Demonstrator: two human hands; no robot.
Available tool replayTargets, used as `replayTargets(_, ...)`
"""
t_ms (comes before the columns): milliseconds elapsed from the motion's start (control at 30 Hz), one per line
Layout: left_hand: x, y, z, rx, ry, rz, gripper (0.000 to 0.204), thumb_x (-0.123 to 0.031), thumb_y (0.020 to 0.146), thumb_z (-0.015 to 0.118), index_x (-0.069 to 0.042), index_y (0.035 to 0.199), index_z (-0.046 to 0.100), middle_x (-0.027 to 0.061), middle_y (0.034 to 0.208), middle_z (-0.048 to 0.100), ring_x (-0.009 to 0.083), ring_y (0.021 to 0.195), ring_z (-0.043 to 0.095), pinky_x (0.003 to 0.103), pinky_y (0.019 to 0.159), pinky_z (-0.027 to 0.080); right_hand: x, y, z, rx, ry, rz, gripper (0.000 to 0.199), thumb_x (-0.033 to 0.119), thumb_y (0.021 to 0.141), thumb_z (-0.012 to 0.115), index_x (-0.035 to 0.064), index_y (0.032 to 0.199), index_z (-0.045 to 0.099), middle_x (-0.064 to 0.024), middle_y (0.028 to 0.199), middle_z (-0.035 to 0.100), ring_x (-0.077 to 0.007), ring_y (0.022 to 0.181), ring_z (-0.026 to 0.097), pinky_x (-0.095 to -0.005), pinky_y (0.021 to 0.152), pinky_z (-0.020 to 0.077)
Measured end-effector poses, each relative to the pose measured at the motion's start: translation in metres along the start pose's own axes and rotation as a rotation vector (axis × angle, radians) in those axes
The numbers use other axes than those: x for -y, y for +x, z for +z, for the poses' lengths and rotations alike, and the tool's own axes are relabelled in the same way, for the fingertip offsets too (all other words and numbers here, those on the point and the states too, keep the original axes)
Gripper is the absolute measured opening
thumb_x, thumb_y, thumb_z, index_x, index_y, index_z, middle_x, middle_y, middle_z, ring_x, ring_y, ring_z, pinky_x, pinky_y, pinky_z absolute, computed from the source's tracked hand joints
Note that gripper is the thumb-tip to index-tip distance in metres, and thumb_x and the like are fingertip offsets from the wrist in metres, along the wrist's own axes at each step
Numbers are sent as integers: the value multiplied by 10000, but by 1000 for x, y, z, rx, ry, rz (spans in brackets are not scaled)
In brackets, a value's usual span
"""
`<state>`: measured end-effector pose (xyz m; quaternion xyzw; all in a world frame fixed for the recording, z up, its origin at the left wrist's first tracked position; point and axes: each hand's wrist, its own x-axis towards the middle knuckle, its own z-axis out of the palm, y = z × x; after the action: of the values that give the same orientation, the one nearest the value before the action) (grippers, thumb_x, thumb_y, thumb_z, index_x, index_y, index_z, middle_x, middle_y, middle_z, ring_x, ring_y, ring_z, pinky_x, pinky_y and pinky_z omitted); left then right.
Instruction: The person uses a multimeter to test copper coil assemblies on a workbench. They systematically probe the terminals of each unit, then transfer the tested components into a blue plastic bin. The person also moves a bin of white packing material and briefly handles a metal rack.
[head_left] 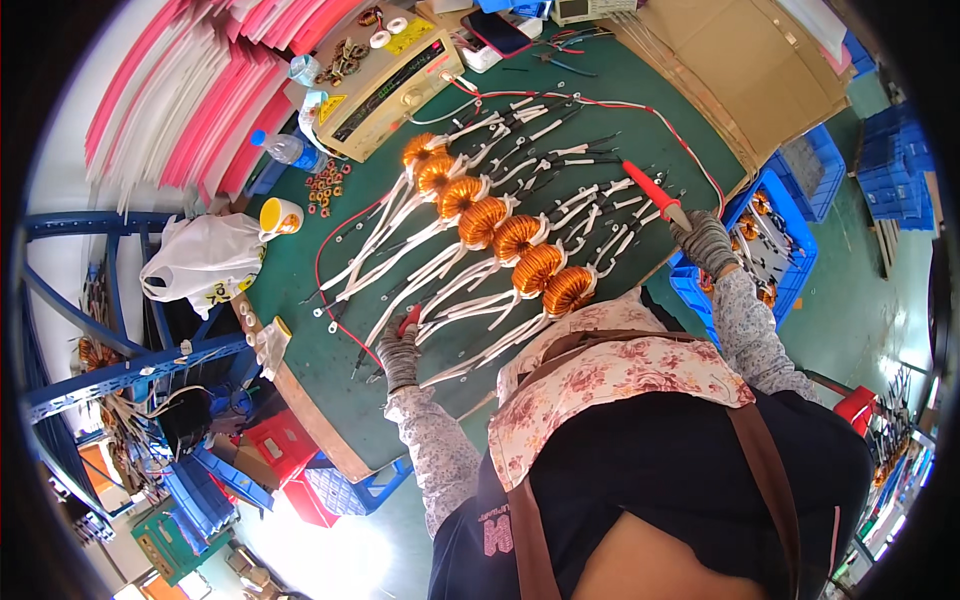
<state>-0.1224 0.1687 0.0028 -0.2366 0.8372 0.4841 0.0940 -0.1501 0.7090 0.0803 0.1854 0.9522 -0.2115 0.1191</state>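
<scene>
A row of copper-wound toroid coils (pixel 482 222) runs diagonally over the green table mat (pixel 290 270). White-sleeved leads with black ends and metal lugs fan out on both sides of it. My right hand (pixel 706 244), in a grey glove, is closed around a red test probe (pixel 648 188) that points at the lead ends on the right. My left hand (pixel 399 358), gloved too, is closed among the leads on the near left. A red piece (pixel 409 320) shows at its fingers, mostly hidden, and a thin red wire runs to that hand.
A beige bench tester (pixel 390 95) stands at the back, with a red-and-white cable curving right from it. Nearby are a water bottle (pixel 288 150), a yellow cup (pixel 281 216), small ring cores (pixel 325 187) and pliers (pixel 567 65). Blue bins (pixel 795 255) with coils stand at right.
</scene>
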Motion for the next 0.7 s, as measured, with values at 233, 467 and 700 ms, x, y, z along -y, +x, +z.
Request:
replayTargets(233, -9, -10, 0, 1, 21, -20, 273, -194, 764, 610, -96, 1018, 595, 78, 725, 604, 134, 516, 506, 282, 500, 426, 6, -6, 8, -71, -53, -25, 330, 336, 713, 577, 18, 795, 603, -211, 716, 585, -351, 699, 577, -418, 626, 445)
replayTargets(467, -10, -12, -48, -148, 421, 118, 275, -188, 735, 609, -100, 995, 599, 122, 817, 625, 233, 768, 590, 325, 705, 453, -7, 0, 9, -22, -50, -95, 358, 370, 750, 550, 38, 873, 608, -200, 750, 588, -357, 715, 572, -435, 636, 441)
replayTargets(700, 66, -16, -151, -295, 529, -11, 292, -185, 736, 619, -104, 1016, 600, 87, 767, 624, 194, 737, 588, 309, 690, 461, -8, 3, 9, -55, -87, -48, 326, 310, 754, 577, 13, 887, 603, -182, 746, 591, -311, 695, 568, -386, 622, 437)
